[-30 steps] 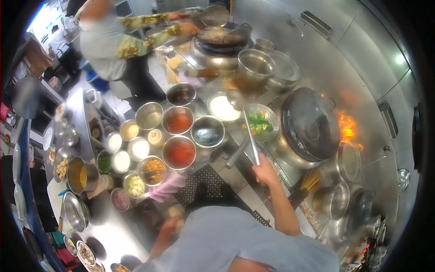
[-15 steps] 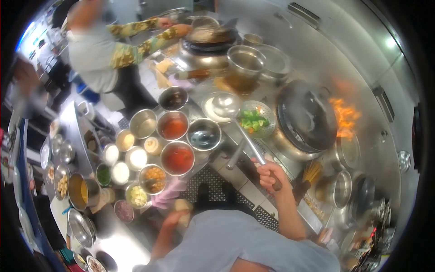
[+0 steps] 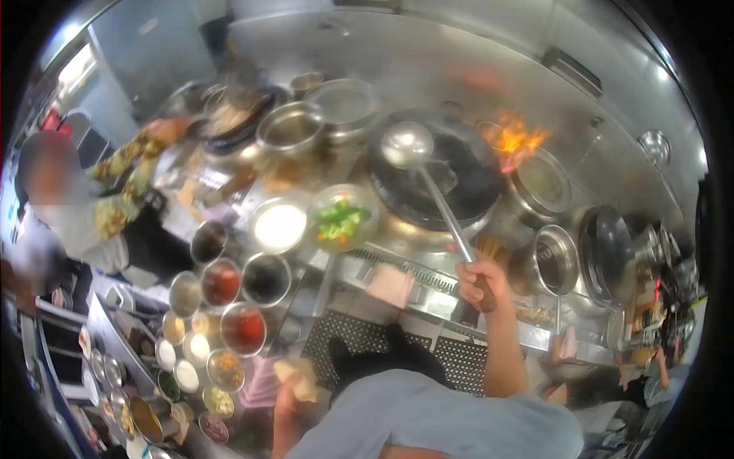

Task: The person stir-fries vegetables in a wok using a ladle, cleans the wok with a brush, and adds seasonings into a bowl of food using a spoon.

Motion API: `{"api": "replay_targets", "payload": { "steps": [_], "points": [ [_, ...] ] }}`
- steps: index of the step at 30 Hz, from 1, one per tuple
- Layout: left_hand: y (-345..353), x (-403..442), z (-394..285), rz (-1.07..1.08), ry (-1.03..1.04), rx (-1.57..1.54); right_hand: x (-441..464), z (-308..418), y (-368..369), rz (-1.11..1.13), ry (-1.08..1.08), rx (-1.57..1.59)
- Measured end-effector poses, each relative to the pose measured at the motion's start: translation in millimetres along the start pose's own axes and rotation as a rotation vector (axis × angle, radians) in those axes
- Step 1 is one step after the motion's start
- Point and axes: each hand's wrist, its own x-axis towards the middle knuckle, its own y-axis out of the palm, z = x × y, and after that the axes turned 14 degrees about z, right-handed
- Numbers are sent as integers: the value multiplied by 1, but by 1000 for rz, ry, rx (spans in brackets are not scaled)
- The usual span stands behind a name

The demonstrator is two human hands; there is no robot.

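Note:
My right hand (image 3: 483,284) is closed round the wooden handle of a long metal ladle (image 3: 441,200). The ladle's round bowl appears over the large black wok (image 3: 466,187) on the burner; whether it touches the wok I cannot tell. Low in front of me, my left hand (image 3: 284,405) grips a folded beige cloth (image 3: 298,379). Left of the wok sits a perforated strainer (image 3: 365,212) holding green vegetables (image 3: 342,221) with some orange pieces. Beside it stands a bowl of white contents (image 3: 280,226).
Flames (image 3: 516,141) rise behind the wok's right side. Metal pots (image 3: 554,260) stand to the right. Several seasoning bowls, one with red sauce (image 3: 244,329), crowd the left. A pink cloth (image 3: 390,284) hangs at the stove's front edge. A co-worker (image 3: 92,222) works at the far-left wok.
My view has turned to the right. The ladle's bowl has gone from over the white bowl to over the wok. My left hand keeps the cloth, which now shows more spread out.

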Motion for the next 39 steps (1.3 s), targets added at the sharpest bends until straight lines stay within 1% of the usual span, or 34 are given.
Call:
{"api": "replay_targets", "payload": {
  "steps": [1, 2, 3, 4, 5, 6, 8, 9, 11, 12, 13, 14, 16, 17, 20, 21, 23, 24, 25, 26, 27, 29, 30, 33, 36, 37, 39],
  "points": [
    [18, 4, -8, -22, 77, 5, -4, 15, -9, -144, 57, -178],
    [37, 5, -15, -44, 151, 3, -2, 27, -22, -222, 109, -386],
    [53, 9, -31, -58, 178, 77, 2, 36, -41, -304, 172, -592],
    [88, 3, -59, -106, 84, 92, 7, 42, -63, -386, 246, -798],
    [116, 7, -79, -75, 123, 214, 11, 51, -96, -424, 288, -892],
    [137, 14, -96, -44, 173, 336, 11, 57, -99, -461, 248, -894],
    [139, 53, -116, 153, 197, 463, 15, 61, -100, -529, 177, -890],
    [134, 75, -116, 185, 141, 393, 26, 45, -143, -520, -19, -1065],
    [129, 121, -112, 262, 24, 256, 37, 43, -152, -499, 130, -901],
    [135, 131, -108, 336, -1, 115, 41, 44, -153, -486, 194, -817],
    [143, 138, -99, 409, -29, -22, 36, 42, -156, -417, 235, -725],
    [151, 147, -92, 482, -59, -160, 25, 41, -147, -398, 232, -675],
    [154, 174, -72, 621, 13, -229, -10, 43, -111, -357, 241, -585],
    [179, 161, -76, 643, 7, -348, -20, 46, -103, -354, 289, -689],
    [188, 185, -72, 445, 97, -348, -10, 43, -79, -558, 257, -992],
    [181, 185, -75, 641, 39, -379, 0, 37, -84, -578, 256, -985],
    [165, 169, -63, 730, -17, -509, 31, 26, -105, -608, 244, -976],
    [161, 165, -63, 779, -38, -568, 31, 29, -107, -542, 250, -857],
    [192, 120, -73, 555, 42, -457, 19, 32, -109, -479, 259, -737],
    [195, 101, -73, 461, 28, -336, 5, 34, -108, -420, 270, -615],
    [191, 87, -71, 368, 14, -216, -8, 38, -94, -390, 281, -638],
    [186, 56, -74, 426, -27, -78, -10, 44, -71, -519, 285, -837],
    [188, 40, -80, 396, -16, -57, -10, 39, -64, -588, 291, -923],
    [190, 8, -91, 345, 9, 61, 32, 11, -108, -760, 139, -1154],
    [185, -8, -122, 324, 61, 258, 15, 11, -105, -499, 196, -683],
    [199, -16, -136, 314, 66, 315, -1, 15, -99, -427, 207, -601],
    [220, -7, -155, 334, 128, 451, -17, 22, -74, -504, 230, -631]
  ]
}}
